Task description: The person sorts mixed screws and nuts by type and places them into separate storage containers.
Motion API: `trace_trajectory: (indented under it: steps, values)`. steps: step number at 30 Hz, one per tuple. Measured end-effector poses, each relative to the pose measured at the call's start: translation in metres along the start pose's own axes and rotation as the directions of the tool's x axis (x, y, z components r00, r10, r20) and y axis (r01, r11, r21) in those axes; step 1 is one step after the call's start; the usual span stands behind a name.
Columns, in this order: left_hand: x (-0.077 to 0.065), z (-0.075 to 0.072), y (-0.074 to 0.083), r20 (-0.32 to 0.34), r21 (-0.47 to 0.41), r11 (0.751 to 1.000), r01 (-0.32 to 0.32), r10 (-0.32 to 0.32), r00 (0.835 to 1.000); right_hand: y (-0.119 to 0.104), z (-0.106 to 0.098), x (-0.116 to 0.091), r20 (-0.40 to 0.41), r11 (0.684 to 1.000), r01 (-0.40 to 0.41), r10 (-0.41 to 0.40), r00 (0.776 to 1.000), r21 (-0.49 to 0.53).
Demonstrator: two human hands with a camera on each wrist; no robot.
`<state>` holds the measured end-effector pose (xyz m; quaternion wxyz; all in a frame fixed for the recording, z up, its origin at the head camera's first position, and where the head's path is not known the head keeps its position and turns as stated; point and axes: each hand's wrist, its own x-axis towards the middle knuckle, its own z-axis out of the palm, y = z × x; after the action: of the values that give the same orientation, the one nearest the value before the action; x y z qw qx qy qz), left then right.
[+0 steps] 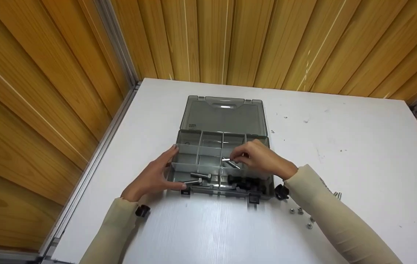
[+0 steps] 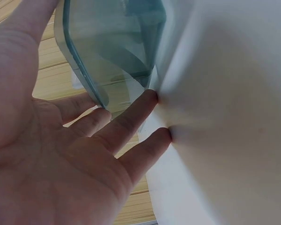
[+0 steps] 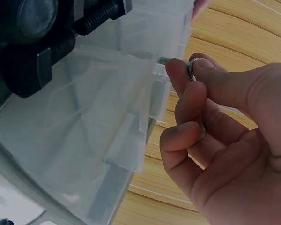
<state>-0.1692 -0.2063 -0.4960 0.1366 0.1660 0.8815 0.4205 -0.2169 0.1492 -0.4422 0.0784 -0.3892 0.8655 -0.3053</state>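
Note:
My right hand (image 1: 256,156) is over the middle of a grey see-through compartment box (image 1: 181,137). Thumb and forefinger pinch a silver screw (image 3: 192,68) by its rounded head, its threaded shank pointing away from the palm. Under those fingertips another silver screw (image 1: 233,164) shows at a middle compartment. At the box's left side rests my left hand (image 1: 153,176), fingers extended along the wall and thumb at the front left edge. Two of its fingertips meet the white table in the left wrist view. Silver hex bolts (image 1: 201,176) lie in the front left compartment, black bolts (image 1: 247,181) in the front right one.
The box's lid (image 1: 226,115) lies folded back behind it. Several small nuts (image 1: 309,226) are scattered on the white table (image 1: 208,234) beside the right forearm, with silver pieces (image 1: 337,195) partly behind the sleeve. Wood-panelled walls (image 1: 212,40) stand behind and at left.

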Motion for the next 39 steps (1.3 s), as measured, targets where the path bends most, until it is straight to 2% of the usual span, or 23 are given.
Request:
trace_trajectory:
  steps: [11, 18, 24, 31, 39]
  values:
    - [0.001, 0.0, -0.001, 0.0, 0.011, 1.0, 0.002, -0.002, 1.0, -0.001, 0.01, 0.004, 0.033, 0.997, -0.061, 0.063, 0.997, -0.056]
    - [0.001, -0.001, 0.001, -0.001, 0.009, 1.0, -0.013, 0.013, 1.0, -0.001, 0.01, 0.003, 0.048, 0.995, -0.074, 0.077, 0.996, -0.061]
    - [0.002, 0.0, 0.0, 0.002, 0.033, 0.999, -0.001, 0.001, 1.0, 0.0, 0.009, -0.001, 0.042, 0.997, -0.073, 0.075, 0.996, -0.032]
    - [0.002, 0.0, 0.0, 0.004, 0.016, 1.0, -0.005, 0.004, 1.0, 0.007, 0.001, -0.015, -0.053, 0.999, 0.015, -0.017, 0.998, -0.044]
    - [0.0, 0.0, 0.0, -0.001, 0.019, 1.0, 0.004, -0.004, 1.0, 0.024, -0.017, -0.061, -0.177, 0.998, -0.052, 0.044, 0.983, -0.041]
